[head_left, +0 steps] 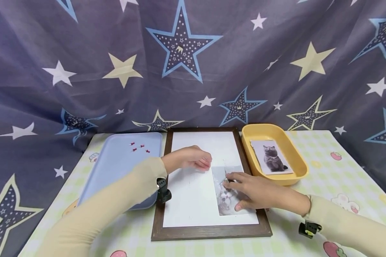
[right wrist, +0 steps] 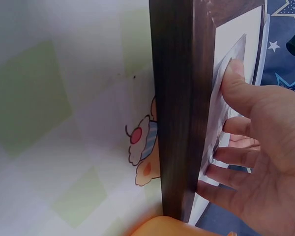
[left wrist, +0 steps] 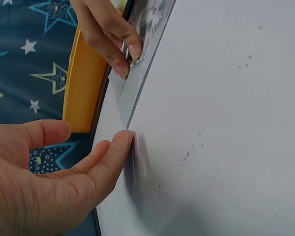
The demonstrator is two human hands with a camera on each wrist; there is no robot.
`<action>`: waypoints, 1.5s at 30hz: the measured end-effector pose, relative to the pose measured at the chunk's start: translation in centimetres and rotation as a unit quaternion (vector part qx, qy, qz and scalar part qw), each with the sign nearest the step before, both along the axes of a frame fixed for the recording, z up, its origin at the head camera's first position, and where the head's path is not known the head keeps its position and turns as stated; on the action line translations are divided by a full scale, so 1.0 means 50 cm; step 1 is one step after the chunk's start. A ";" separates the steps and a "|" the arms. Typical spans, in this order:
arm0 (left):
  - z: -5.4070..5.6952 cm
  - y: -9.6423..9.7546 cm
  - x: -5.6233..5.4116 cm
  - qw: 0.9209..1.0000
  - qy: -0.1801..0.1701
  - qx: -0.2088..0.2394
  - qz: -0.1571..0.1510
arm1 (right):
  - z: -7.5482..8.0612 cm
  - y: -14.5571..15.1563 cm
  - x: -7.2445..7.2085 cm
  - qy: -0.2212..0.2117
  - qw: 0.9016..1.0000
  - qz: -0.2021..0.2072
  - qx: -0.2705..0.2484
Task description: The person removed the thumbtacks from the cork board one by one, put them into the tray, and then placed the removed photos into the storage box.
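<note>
A greyish photo card (head_left: 226, 203) lies on the white board (head_left: 186, 207), low on its right side. My right hand (head_left: 249, 189) rests on it with fingers spread, covering its right part. From the right wrist view, the thumb and fingertips press along the card (right wrist: 217, 113), whose near edge lifts a little. At the card's upper left corner is my left hand (head_left: 193, 157); its fingers are extended with the tips down on the board right at that corner, and the thumb stands apart, as the left wrist view shows.
A dark brown frame (head_left: 212, 232) borders the board. Left of it is a light blue tray (head_left: 115, 171) with several red pushpins (head_left: 142, 145). On the right, a yellow bin (head_left: 296, 167) holds a grey cat photo (head_left: 271, 159). A star-printed curtain (head_left: 193, 96) hangs behind.
</note>
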State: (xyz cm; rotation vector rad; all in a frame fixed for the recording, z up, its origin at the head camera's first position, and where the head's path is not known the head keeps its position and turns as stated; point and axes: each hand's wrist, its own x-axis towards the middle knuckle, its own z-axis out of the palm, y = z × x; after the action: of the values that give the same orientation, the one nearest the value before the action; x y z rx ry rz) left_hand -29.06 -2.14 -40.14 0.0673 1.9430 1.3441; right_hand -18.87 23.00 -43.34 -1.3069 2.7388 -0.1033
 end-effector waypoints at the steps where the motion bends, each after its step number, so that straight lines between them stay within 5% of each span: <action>1: 0.001 0.003 0.002 1.000 0.000 0.000 0.000 | 0.000 0.000 0.000 0.001 1.000 0.000 0.001; 21: -0.023 0.036 0.028 0.997 -0.029 0.025 0.062 | -0.002 0.005 0.007 -0.004 1.000 0.002 -0.006; 45: -0.036 0.048 0.093 1.000 -0.011 0.001 -0.021 | 0.006 0.013 0.025 -0.016 1.000 -0.011 -0.004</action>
State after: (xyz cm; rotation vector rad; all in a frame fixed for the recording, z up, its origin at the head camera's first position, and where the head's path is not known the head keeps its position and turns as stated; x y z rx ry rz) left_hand -24.39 0.26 -41.94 0.0950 1.9114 1.3148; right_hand -17.64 23.64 -43.05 -1.2647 2.7300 -0.1352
